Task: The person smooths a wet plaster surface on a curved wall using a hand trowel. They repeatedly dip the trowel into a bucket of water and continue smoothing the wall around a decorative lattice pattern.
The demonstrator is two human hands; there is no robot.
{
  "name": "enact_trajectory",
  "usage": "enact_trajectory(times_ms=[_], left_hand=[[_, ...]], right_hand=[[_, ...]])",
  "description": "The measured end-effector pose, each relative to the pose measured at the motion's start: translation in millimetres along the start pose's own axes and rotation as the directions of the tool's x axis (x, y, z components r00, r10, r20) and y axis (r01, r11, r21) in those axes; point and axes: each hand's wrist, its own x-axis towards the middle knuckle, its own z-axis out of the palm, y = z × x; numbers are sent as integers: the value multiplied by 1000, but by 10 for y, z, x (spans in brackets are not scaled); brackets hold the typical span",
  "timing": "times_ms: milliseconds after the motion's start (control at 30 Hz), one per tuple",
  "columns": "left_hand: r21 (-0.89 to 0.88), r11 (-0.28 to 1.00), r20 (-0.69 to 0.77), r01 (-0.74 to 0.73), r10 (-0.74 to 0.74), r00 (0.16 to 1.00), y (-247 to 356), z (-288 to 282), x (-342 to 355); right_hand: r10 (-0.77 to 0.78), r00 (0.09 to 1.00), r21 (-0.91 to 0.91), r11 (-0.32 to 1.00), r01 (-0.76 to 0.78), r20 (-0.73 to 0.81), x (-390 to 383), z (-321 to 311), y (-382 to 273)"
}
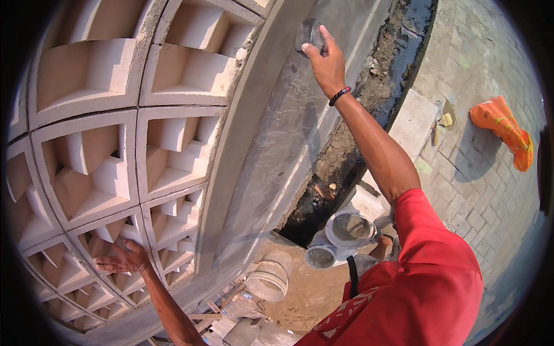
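Observation:
My right hand (327,64), with a dark braided bracelet at its wrist, is stretched far up along the wall. Thumb and fingers grip a dark grey sponge-like block (309,38), pressed flat on the smooth grey plaster ledge (277,132). On the left, my left hand (128,258) leans against the pale openwork breeze blocks (138,155), its fingers stretched out over a block's rim and holding nothing. Wet-looking streaks mark the plaster below the right hand.
An open drain with dark water (412,34) and rubble runs beside the wall. Near my feet stand a grey bucket (350,229), a smaller pail (320,257) and a pale bucket (268,280). A trowel (437,124) and an orange bag (502,130) lie on the paving.

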Motion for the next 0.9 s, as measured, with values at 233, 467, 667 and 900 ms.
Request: enact_trajectory(times_ms=[233,467,667,900], left_hand=[[-16,1000,7,0,1,1000,51,58,24],[28,1000,29,1,-1,1000,-55,28,-24],[11,999,-16,-36,36,999,23,87,-18],[-17,999,-20,-28,28,999,-32,15,-4]], right_hand=[[23,990,-20,999,-27,-140,-383,528,-37],[36,999,16,999,-36,17,-341,70,253],[56,994,-40,997,-60,-93,400,213,-150],[-220,975,-98,971,216,-32,-655,655,171]])
